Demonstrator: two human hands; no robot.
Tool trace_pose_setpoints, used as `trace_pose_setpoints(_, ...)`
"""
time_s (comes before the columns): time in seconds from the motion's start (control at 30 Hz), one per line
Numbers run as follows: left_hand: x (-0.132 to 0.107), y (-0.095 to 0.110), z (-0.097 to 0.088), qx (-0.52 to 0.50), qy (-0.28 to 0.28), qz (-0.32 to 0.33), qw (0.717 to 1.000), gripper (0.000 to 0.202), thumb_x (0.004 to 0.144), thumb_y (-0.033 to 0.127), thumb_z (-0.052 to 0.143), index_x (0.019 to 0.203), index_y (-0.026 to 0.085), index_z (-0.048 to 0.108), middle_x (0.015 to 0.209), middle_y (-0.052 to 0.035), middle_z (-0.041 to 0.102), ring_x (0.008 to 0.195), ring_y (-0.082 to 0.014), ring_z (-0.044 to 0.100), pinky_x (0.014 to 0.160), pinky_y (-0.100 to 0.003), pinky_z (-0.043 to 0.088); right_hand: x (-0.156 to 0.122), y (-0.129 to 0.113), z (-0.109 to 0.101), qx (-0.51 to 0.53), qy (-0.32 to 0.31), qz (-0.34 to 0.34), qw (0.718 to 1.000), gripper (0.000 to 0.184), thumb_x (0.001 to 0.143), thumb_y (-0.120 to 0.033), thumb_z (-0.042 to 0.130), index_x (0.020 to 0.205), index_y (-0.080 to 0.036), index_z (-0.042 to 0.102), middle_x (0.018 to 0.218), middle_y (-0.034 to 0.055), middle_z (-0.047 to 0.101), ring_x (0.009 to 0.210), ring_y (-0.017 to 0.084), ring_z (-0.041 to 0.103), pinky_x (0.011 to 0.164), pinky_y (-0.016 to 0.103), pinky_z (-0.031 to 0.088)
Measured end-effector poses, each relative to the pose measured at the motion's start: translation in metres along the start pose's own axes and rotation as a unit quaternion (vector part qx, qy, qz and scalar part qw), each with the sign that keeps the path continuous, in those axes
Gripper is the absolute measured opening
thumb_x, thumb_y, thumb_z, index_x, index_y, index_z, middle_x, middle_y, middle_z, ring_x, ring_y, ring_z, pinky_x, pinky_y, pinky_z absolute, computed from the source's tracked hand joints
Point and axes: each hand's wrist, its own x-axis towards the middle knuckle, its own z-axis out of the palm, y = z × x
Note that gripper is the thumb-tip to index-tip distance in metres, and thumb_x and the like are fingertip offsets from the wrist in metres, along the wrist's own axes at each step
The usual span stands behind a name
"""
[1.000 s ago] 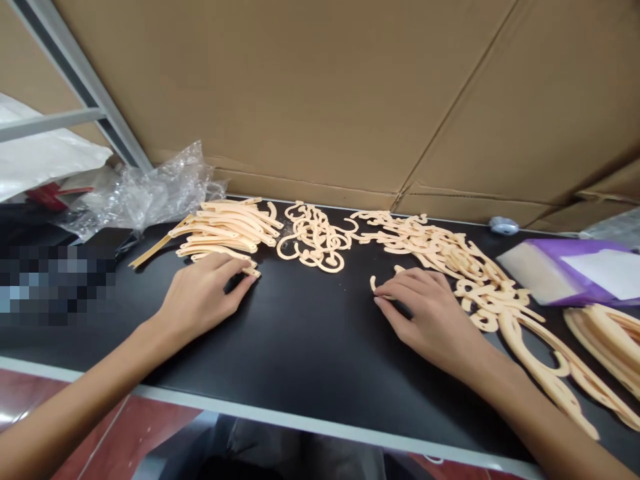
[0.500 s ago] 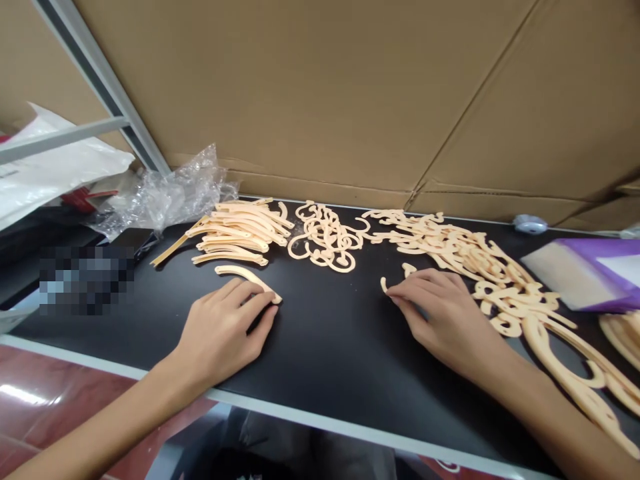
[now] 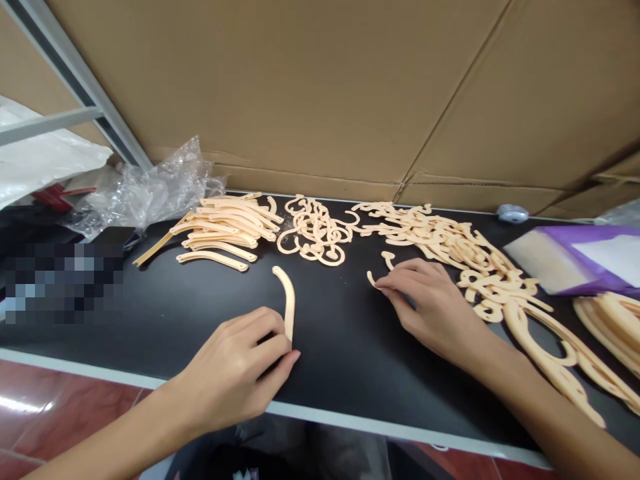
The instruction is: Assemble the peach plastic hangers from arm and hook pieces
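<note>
My left hand (image 3: 240, 373) lies near the front edge of the black table (image 3: 330, 340), its fingers pinched on one end of a curved peach plastic strip (image 3: 287, 300) that points away from me. My right hand (image 3: 430, 307) rests fingers-down on the table, fingertips on a small curved peach piece (image 3: 373, 279). Behind the hands are three heaps of peach parts: a stack of curved strips (image 3: 225, 230) at the left, a pile of hooks (image 3: 315, 233) in the middle, and a long tangle of ornate pieces (image 3: 450, 250) at the right.
Large peach hanger-shaped parts (image 3: 555, 360) lie by my right forearm, more (image 3: 610, 327) at the right edge. A purple-and-white packet (image 3: 580, 263) sits at the right. Crumpled clear plastic (image 3: 145, 190) and a metal frame (image 3: 85, 100) are at the left. Cardboard (image 3: 325, 93) walls the back.
My left hand has dragged one curved strip out of the left stack toward the front edge and turned it to point away from me. My right hand has stayed almost still.
</note>
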Motion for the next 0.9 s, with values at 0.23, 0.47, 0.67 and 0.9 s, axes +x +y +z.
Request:
trace_pose_setpoints(0.23,0.020,-0.010,0.002,-0.056,-0.057,0.004,0.997,0.016,0.096,0.009,0.050,0.096,0.018,0.064,0.094,-0.0050,0.062,0.084,-0.0136,0.061,0.074,-0.025,0.052,0.005,-0.005,-0.002,0.023,0.003,0.019,1.000,0.019,0.091,-0.007,0.055,0.093,-0.019,0.069,0.086,0.0056,0.075,0.091,0.024,0.062,0.082,0.041,0.046)
trace_pose_setpoints(0.47,0.053,-0.036,-0.012,-0.025,-0.104,-0.003,0.994,0.030,0.094,0.008,0.045,0.112,0.022,0.064,0.108,-0.0048,0.064,0.095,-0.0153,0.064,0.083,-0.028,0.052,0.005,-0.001,-0.001,0.032,0.009,0.022,0.999,0.025,0.089,-0.003,0.052,0.094,-0.020,0.069,0.089,0.0055,0.075,0.094,0.024,0.062,0.084,0.041,0.047)
trace_pose_setpoints(0.67,0.083,-0.024,0.003,-0.022,-0.159,0.053,0.986,0.017,0.090,0.025,0.062,0.106,0.021,0.068,0.108,-0.0058,0.066,0.099,-0.0214,0.062,0.090,-0.036,0.052,0.005,0.007,0.001,-0.009,0.035,0.045,0.998,0.023,0.089,-0.010,0.055,0.102,-0.018,0.072,0.105,0.0107,0.073,0.102,0.027,0.060,0.091,0.046,0.050)
trace_pose_setpoints(0.9,0.074,-0.034,0.020,-0.018,-0.080,0.068,0.994,0.017,0.099,0.020,0.051,0.097,0.017,0.068,0.097,-0.0058,0.068,0.089,-0.0184,0.063,0.080,-0.032,0.051,0.004,0.008,0.001,-0.030,-0.011,0.061,0.998,0.022,0.094,-0.015,0.054,0.103,-0.018,0.073,0.111,0.0124,0.071,0.109,0.030,0.059,0.087,0.048,0.051)
